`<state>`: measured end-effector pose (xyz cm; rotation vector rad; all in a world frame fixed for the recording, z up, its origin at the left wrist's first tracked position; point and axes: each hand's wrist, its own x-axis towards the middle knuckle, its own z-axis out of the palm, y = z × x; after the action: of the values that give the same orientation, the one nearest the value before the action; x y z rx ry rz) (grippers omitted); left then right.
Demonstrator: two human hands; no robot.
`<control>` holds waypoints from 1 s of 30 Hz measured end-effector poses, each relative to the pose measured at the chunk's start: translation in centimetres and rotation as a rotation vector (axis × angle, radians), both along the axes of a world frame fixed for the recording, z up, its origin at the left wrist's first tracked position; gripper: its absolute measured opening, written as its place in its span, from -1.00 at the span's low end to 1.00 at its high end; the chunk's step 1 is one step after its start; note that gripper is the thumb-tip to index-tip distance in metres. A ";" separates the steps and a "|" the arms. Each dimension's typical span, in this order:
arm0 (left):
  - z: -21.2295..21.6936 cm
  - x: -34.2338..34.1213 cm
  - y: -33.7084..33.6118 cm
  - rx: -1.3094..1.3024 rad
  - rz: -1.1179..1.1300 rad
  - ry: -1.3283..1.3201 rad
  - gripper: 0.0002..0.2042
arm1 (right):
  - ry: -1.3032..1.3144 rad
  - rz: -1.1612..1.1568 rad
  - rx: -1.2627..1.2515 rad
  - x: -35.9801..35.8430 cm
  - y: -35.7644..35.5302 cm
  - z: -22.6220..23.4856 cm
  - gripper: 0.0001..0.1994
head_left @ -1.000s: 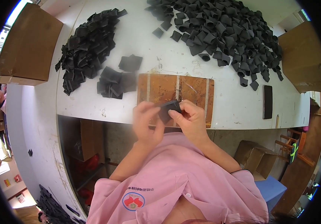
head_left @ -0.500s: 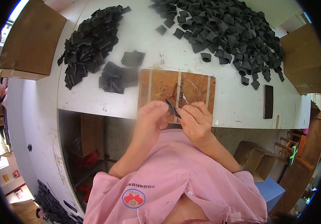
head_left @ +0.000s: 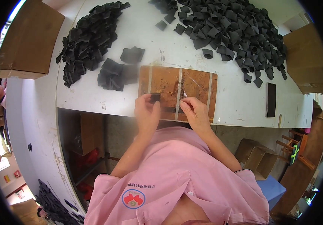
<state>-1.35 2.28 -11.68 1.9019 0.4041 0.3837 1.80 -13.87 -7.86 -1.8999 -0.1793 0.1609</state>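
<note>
My left hand [head_left: 146, 112] is closed on a small black fabric piece [head_left: 154, 98], held between thumb and fingers over the near left part of a worn wooden board [head_left: 161, 80]. Over the board's near right part, my right hand [head_left: 196, 111] has its thumb and forefinger pinched together. Whether anything sits in that pinch is too small to make out. Beyond my left hand lies a loose stack of flat black pieces [head_left: 110, 75], with a few more pieces [head_left: 132, 55] just behind it.
A heap of flat black pieces [head_left: 90, 41] covers the far left of the white table [head_left: 161, 48]. Many rolled black pieces [head_left: 229, 28] spread across the far right. A dark phone-like slab [head_left: 270, 100] lies at right. Cardboard boxes [head_left: 30, 37] flank the table.
My hands have moved apart. The left one carries the black piece leftward, while the right one has let go of it and stays over the board's right part.
</note>
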 end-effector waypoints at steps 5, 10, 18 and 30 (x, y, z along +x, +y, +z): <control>0.5 0.7 0.0 0.367 0.046 0.156 -0.77 | 0.044 0.092 -0.022 0.1 0.2 0.0 -0.82; -1.2 0.9 2.1 0.481 -0.091 0.125 -0.81 | 0.104 0.175 -0.058 -0.3 0.9 0.6 -0.84; 0.6 1.5 0.4 0.548 0.054 0.040 -0.90 | 0.075 0.128 -0.002 -0.8 1.6 -0.1 -0.81; 5.7 -0.1 -2.0 -0.841 -0.116 0.239 -0.91 | 0.171 -0.026 0.405 -0.9 2.2 2.1 -0.73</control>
<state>-1.46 0.27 -5.94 1.1343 0.5094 -0.0991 0.93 -11.65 -5.72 -1.4772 -0.0645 0.2484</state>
